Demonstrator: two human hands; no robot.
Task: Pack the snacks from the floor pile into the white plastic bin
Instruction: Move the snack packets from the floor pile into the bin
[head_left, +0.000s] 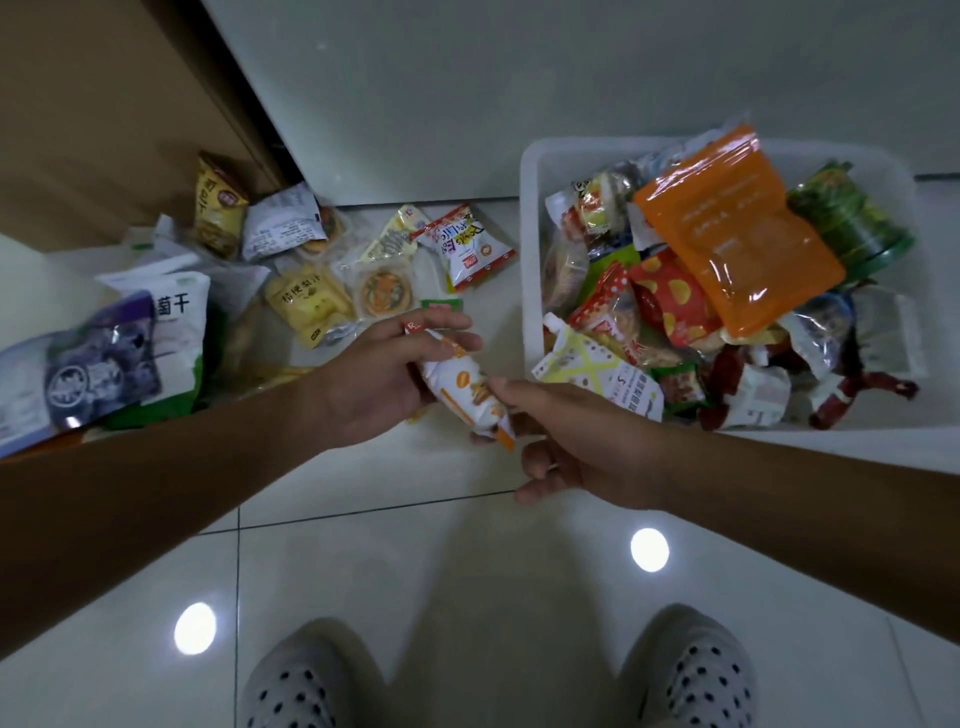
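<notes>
Glossy pale tiled floor (415, 571) with two round light reflections. Brown wooden panel (104, 104) in the upper left, grey perforated slippers (311, 686) at the bottom edge.

Floor pile (291, 270) at left-centre, up against the panel. It holds a big purple-and-white bag (104, 364), a yellow packet (306, 301), a round cake in clear wrap (387, 293) and a white-and-red packet (467, 244).

White plastic bin (531, 270) at upper right: rectangular, rounded corners, heaped. An orange pouch (727, 234) lies on top, with a green packet (852, 223) beside it.

The task item is a white-and-orange packet (462, 384) at frame centre. It's held off the floor between pile and bin, just left of the bin's near corner, tilted with its lower end to the right.

Left hand (374, 379) has its fingers curled round the packet's upper end. Right hand (576, 441) has its thumb on the lower end and fingers curled beneath, pinching it.

The packet is crinkly, shiny film, pillow-shaped, with sealed orange ends.
</notes>
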